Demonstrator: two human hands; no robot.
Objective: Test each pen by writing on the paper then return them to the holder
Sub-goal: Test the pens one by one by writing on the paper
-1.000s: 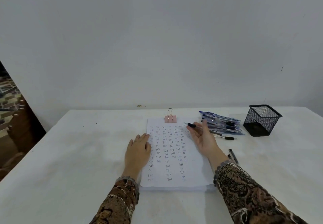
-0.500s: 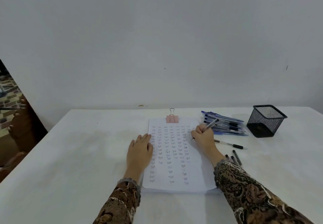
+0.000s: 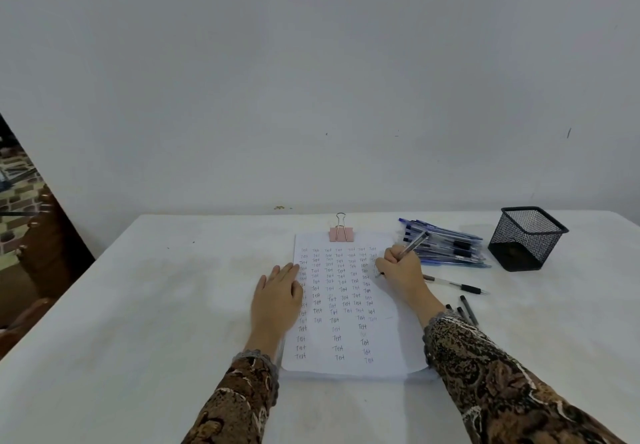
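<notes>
The right hand (image 3: 401,270) was closed in a writing grip round one pen (image 3: 414,244), whose tip met the paper (image 3: 391,350) just below and inward of the knuckles, near the sheet's right margin. The left hand (image 3: 277,300) lay flat with straight fingers, pressing the opposite edge of the sheet, well across from the grip. The likeliest slip seemed to be the tip running off the right margin onto the table (image 3: 156,305), as the written columns left little room there. The wrist might also have smeared fresh ink, or the sleeve swept the loose pieces lying just behind it. If the flat hand lifted, the sheet could have skidded under the stroke, held only by the binder clip (image 3: 341,232) beyond the grip. The counts were two hands, one pen held, one paper pad and one clip. There was one mesh holder (image 3: 526,239) well outward of the grip, with no pen seen standing in it, and one lone pen (image 3: 457,284) just outward of the wrist. Three short dark pieces (image 3: 467,310) lay by the sleeve, caps or pens, I could not tell. One heap of blue pens (image 3: 450,246) lay right behind the raised barrel, too overlapped to count.
</notes>
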